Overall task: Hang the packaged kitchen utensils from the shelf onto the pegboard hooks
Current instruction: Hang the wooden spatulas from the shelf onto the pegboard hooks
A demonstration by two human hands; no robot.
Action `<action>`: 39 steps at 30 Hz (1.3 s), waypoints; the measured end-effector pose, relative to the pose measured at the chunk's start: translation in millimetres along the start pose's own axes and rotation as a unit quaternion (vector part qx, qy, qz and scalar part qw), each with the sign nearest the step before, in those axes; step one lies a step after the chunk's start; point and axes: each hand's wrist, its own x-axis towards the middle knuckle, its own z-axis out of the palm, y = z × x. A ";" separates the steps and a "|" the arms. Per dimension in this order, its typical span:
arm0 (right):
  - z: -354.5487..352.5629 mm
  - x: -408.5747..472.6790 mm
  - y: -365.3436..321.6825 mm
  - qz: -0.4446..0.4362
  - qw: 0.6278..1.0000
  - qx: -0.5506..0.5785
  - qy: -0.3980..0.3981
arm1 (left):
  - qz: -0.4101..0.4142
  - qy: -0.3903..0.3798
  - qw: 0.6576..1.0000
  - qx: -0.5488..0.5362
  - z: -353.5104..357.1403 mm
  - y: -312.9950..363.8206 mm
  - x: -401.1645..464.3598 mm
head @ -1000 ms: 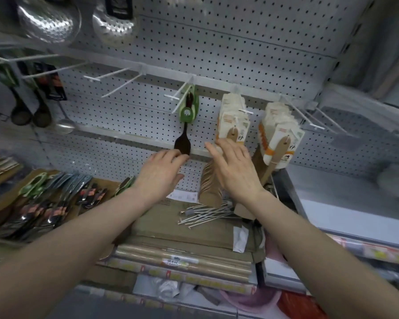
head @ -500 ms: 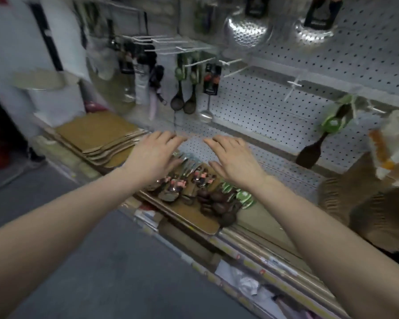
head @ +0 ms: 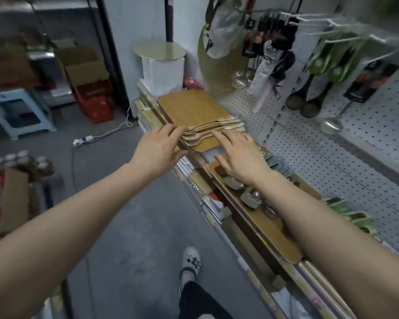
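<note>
Left hand (head: 158,148) reaches the shelf-front end of a stack of wooden utensils (head: 211,134); fingers straight, tips against the stack's rounded heads, thumb low beside the board under them. No curl round anything. Right hand (head: 237,155) flat and loose, index finger lying on top of the same stack, other fingers spread above the gap between the two trays. Hands near each other, apart, one each side of the stack's front end.

Wooden utensils: pale wood, flat, several layered and fanned, carded ends with printed paper labels toward the pegboard (head: 355,139), heads toward the shelf's front edge. Long axis runs front-to-back across the shelf, slightly angled. They lie on a wood-grain board (head: 189,107) at the shelf's far left end.

Next along the shelf, a wood-grain tray (head: 270,233) runs under the right forearm; it holds packaged metal spoons (head: 247,196), bowls toward the front edge, partly hidden by the arm. Green-carded packs (head: 350,217) lie behind the tray near the shelf's back edge.

On pegboard hooks: two dark ladles with green cards (head: 309,97), bowls down, a steel ladle (head: 332,126) below right, blurred. Floor left: blue stool (head: 21,113), cardboard box (head: 83,63), power strip (head: 83,141).
</note>
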 end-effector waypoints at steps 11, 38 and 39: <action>111.9 141.0 53.5 0.018 0.996 0.067 -0.060 | -0.047 -0.083 0.995 -0.023 98.2 -89.9 124.8; 316.8 344.1 115.0 0.349 0.910 0.130 -0.184 | 0.132 -0.328 0.930 -0.106 342.4 -288.1 369.4; 322.9 346.4 117.8 0.359 0.906 0.128 -0.185 | 0.139 -0.331 0.927 -0.112 351.6 -289.2 376.7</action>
